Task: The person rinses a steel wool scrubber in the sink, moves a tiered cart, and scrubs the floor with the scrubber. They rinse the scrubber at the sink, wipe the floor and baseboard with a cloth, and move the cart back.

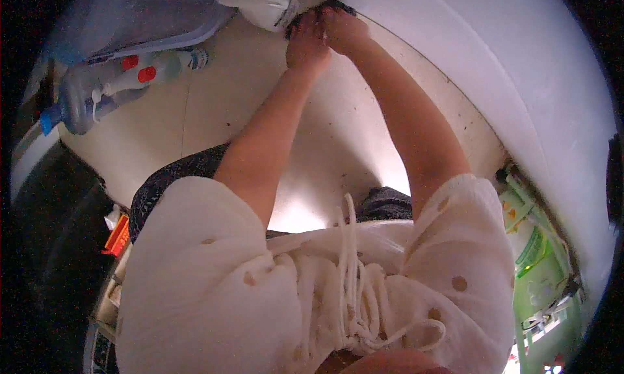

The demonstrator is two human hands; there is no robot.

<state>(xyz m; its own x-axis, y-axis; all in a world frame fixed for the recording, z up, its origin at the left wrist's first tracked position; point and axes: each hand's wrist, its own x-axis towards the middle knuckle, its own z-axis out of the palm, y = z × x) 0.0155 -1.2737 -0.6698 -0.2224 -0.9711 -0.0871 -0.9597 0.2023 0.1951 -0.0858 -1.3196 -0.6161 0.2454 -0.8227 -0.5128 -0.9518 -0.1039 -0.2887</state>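
Observation:
At the top of the view, both hands are close together, low over the pale floor. My left hand and my right hand have their fingers curled on a dark item, which looks like cloth. Most of it is hidden under the hands, so its full shape cannot be made out. Just left of it stands a white object with a broad flat top and a narrower body; its kind is unclear.
A smooth white panel curves along the right. On the left lie a clear plastic bottle and items with red spots, beside a translucent bin. A green rack and an orange-red box flank my body.

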